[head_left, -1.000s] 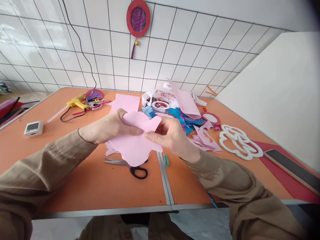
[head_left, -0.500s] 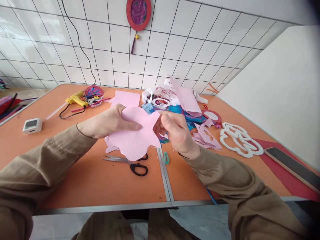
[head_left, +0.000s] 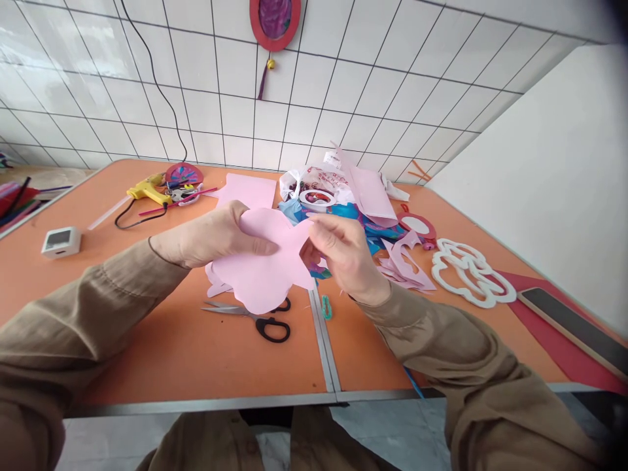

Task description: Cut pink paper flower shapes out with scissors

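A pink fish-shaped sheet cutout (head_left: 262, 278) with a scalloped edge is held up over the table. My left hand (head_left: 218, 235) grips it from the left, thumb flat across its front and fingers hidden behind. At the tail-like right end, my right hand (head_left: 343, 255) pinches the upper tip between thumb and fingers. Below the cutout lies a pair of scissors (head_left: 272, 330) with black handles, its blades pointing left. A small green clip-like piece (head_left: 326, 307) rests to the right of the scissors.
A yellow glue gun (head_left: 150, 190) and a white box-shaped device (head_left: 61, 242) lie at left. Pink offcuts (head_left: 405, 261), a plastic bag (head_left: 326, 180) and blue cloth are heaped at the back. White cloud-shaped frames (head_left: 444, 288) and a phone (head_left: 574, 327) lie at right.
My right hand has closed onto the cutout's upper tail tip, its thumb now pressed there. The left hand keeps its hold. The view has shifted slightly.
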Demonstrator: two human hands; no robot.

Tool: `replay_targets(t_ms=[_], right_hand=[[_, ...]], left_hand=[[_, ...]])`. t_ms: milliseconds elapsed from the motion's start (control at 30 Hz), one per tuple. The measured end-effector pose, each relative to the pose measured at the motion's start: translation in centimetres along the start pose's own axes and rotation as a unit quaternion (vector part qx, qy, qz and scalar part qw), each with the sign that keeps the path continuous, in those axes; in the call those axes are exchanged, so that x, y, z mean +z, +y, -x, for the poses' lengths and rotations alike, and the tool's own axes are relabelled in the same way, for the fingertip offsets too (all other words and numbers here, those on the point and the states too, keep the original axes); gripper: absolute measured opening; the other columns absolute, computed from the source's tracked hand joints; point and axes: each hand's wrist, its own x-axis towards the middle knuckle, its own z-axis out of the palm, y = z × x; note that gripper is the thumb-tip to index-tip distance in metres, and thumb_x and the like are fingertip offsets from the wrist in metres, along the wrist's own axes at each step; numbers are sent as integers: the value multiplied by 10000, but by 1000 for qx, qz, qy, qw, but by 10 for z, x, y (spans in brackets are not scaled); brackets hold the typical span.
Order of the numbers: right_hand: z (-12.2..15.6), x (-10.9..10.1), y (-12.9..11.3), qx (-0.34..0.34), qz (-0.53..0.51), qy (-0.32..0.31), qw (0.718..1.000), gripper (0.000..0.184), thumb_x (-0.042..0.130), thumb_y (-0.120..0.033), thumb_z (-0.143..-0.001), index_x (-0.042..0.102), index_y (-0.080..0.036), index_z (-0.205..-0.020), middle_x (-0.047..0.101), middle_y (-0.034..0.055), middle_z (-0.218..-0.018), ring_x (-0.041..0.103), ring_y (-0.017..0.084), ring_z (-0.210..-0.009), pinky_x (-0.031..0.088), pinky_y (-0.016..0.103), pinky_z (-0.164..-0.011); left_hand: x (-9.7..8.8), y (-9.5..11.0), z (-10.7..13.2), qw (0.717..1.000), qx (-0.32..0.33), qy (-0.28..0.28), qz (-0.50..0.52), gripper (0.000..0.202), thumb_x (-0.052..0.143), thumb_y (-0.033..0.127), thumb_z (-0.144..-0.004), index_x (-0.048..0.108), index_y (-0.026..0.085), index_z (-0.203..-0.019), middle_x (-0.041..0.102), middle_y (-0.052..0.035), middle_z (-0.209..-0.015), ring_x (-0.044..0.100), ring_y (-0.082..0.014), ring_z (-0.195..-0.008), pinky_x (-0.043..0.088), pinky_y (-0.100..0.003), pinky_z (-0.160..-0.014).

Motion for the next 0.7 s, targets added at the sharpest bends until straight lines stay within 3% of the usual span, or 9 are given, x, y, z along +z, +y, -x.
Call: replay_targets(t_ms=[100, 233, 333, 467, 567, 700], right_hand=[[0, 3, -3, 18, 39, -11, 999, 280, 746, -411, -794, 616, -179, -709, 590, -32, -585, 503, 85, -463, 401, 221, -408], [1, 2, -5, 6, 68, 7, 998, 210, 704, -306, -801, 599, -173, -677, 562, -45, -546, 442, 61, -420, 355, 209, -385], [0, 1, -4, -4, 60, 19, 998, 189, 676, -307, -821, 612, -170, -708, 581, -35, -568, 478, 70, -450, 390, 212, -414], [-1, 2, 0, 16, 46, -24, 999, 181, 737, -297, -757, 623, -168, -700, 619, -8, -620, 554, 107, -530, 444, 233, -458], [-2, 2, 1, 20, 64, -23, 997, 196, 740, -287, -755, 608, -172, -666, 586, -20, -589, 521, 102, -510, 425, 235, -454], [-2, 2, -1, -24, 70, -9, 997, 218, 724, -320, -777, 612, -169, -667, 556, -27, -592, 495, 94, -532, 425, 231, -476]], left_hand=[[0, -1, -1, 1000, 1, 1, -6, 182, 853, 299, -675, 801, 165, -787, 763, -55, -702, 699, -187, -568, 538, -220, -471], [0, -1, -2, 1000, 5, 5, -13, 173, 848, 306, -677, 799, 170, -771, 748, -47, -670, 704, -194, -594, 539, -224, -492], [-2, -2, -2, 1000, 6, 9, -9, 210, 856, 331, -669, 804, 170, -793, 763, -61, -717, 716, -213, -627, 550, -246, -513], [-3, -3, -2, 1000, 11, 11, -13, 212, 850, 331, -675, 800, 164, -797, 756, -53, -716, 697, -193, -607, 529, -234, -502], [-2, -3, -2, 1000, 8, 7, -15, 202, 844, 319, -673, 788, 160, -785, 749, -46, -705, 691, -187, -614, 523, -229, -506], [-2, -3, -3, 1000, 1, 10, -29, 210, 837, 317, -666, 777, 152, -780, 731, -42, -678, 689, -190, -624, 513, -229, -512]])
